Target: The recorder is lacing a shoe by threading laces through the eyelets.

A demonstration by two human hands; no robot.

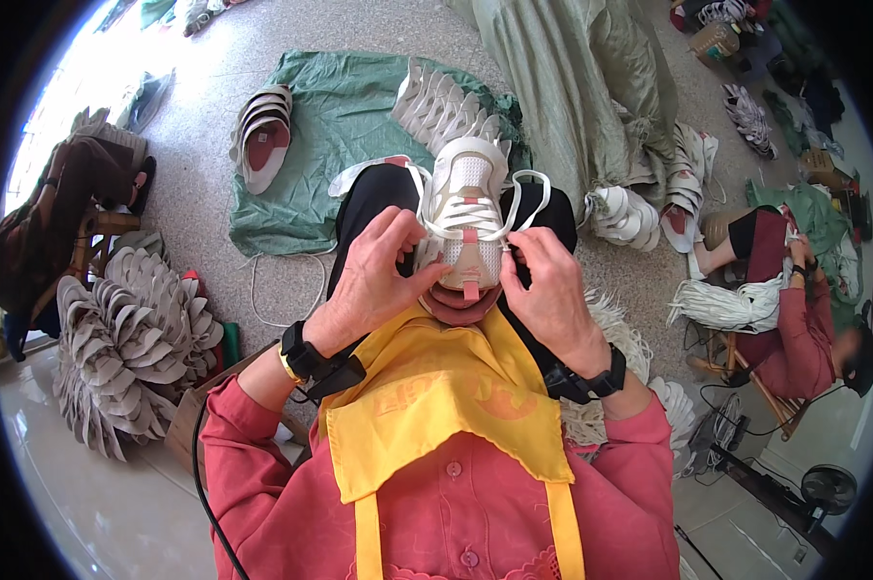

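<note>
A white and beige mesh shoe upper [469, 164] with pink tabs rests between my knees, its toe pointing away from me. White shoelace [530, 175] crosses its front and loops out on both sides. My left hand [373, 275] grips the upper's left side, with the thumb lying along the eyelet edge. On the other side, my right hand [555, 302] pinches the lace close to the right eyelets. The exact fingertip contact is partly hidden on both hands. A yellow apron [427, 401] covers my lap just below the upper.
A green woven sheet [330, 116] lies ahead, bearing nested shoe uppers [262, 145] and a row of white uppers [446, 106]. Stacked grey pieces [132, 353] stand at left. A large sack [576, 87] is at far right. A co-worker [794, 319] sits at right beside white laces [726, 303].
</note>
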